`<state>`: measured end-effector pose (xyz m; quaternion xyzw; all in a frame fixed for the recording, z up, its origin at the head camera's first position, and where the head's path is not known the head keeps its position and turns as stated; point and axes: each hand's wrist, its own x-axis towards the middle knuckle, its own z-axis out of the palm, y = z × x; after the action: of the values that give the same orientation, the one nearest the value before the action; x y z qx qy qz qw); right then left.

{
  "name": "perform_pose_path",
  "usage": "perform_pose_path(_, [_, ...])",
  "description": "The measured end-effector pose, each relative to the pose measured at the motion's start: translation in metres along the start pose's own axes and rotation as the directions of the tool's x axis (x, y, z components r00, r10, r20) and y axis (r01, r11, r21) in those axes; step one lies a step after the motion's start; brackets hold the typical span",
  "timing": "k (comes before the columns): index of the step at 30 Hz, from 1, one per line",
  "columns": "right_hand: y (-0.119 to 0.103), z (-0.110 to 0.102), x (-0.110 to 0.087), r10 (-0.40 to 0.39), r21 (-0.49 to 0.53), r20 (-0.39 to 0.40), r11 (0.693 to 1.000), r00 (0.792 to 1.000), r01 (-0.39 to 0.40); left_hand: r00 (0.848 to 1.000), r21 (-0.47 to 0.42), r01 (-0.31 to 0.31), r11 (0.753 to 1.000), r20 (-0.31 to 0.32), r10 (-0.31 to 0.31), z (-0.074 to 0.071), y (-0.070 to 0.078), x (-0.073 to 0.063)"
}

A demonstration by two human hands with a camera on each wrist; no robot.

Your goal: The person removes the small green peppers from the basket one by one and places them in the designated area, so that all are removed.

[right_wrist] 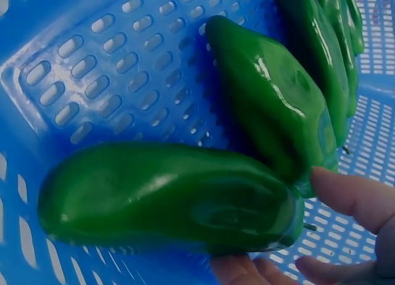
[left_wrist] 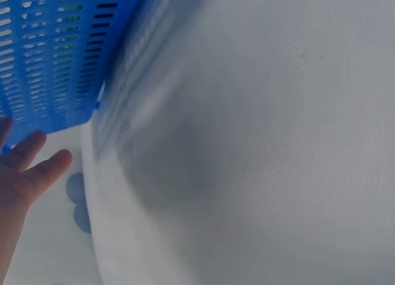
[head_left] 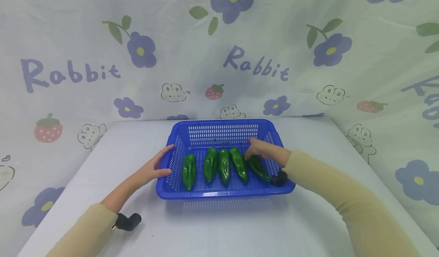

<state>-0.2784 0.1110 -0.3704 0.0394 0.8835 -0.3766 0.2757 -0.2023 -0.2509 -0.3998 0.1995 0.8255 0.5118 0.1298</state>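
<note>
Several long green chili peppers (head_left: 224, 167) lie side by side in a blue plastic basket (head_left: 219, 193), stems towards its far wall. My right hand (head_left: 263, 149) reaches over the basket's right side to the rightmost pepper (right_wrist: 166, 195), which lies slanted. In the right wrist view its fingers (right_wrist: 237, 269) curl under that pepper's stem end, and the thumb (right_wrist: 345, 192) is on the other side, close to the neighbouring pepper (right_wrist: 271, 94). At the basket's left wall, my left hand (head_left: 152, 168) has its fingers and thumb spread, fingertips right at the rim.
The basket stands on a white-covered table (head_left: 137, 142), near its far edge. Behind it hangs a cloth (head_left: 192, 51) printed with flowers, rabbits and strawberries. A dark wrist device (head_left: 128, 222) sits on the left forearm, another (head_left: 279, 177) by the right wrist.
</note>
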Motion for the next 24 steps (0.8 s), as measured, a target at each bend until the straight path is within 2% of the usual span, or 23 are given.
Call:
perform_pose_path(5, [0.0020, 0.0018, 0.0025, 0.010, -0.077, 0.032, 0.997, 0.999, -0.008, 1.000, -0.005, 0.009, 1.000, -0.005, -0.009, -0.0001, -0.0006, 0.0004])
perform_pose_path(17, [0.0066, 0.0010, 0.0068, 0.016, -0.190, 0.026, 0.982, 1.000, -0.010, 1.000, 0.013, 0.012, 1.000, -0.012, -0.011, -0.0007, -0.0017, 0.0014])
perform_pose_path(24, [0.0082, -0.0002, 0.0054, 0.024, -0.121, 0.058, 0.992, 0.998, -0.017, 1.000, 0.022, 0.008, 1.000, -0.014, -0.008, -0.0001, -0.0025, 0.0005])
